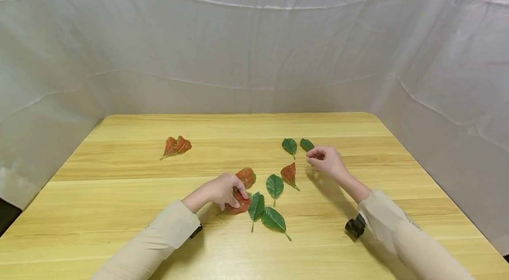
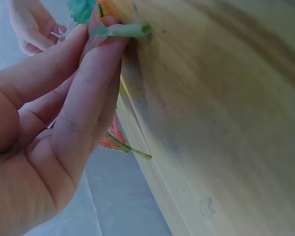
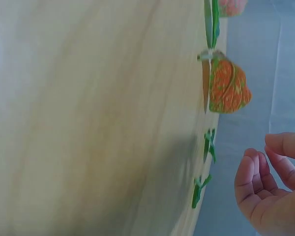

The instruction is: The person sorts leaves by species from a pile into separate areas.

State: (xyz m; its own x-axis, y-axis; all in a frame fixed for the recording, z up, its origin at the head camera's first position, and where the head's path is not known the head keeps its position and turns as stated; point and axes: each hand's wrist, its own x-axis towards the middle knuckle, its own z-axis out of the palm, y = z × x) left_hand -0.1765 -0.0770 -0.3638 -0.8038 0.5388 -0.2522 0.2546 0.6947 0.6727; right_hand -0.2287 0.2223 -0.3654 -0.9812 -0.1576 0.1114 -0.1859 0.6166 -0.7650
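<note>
My left hand pinches a red artificial leaf between thumb and fingers, low over the table. In the left wrist view its pale stem pokes out past the fingertips. Just beyond that hand lies another red leaf. Two green leaves lie to its right. My right hand hovers above the table with fingers loosely bent, nearest a small green leaf. The right wrist view shows nothing between that hand's thumb and fingers.
Two overlapping red leaves lie at the far left. Between the hands are a green leaf and a red leaf, with another green leaf behind. Pale cloth hangs around the wooden table.
</note>
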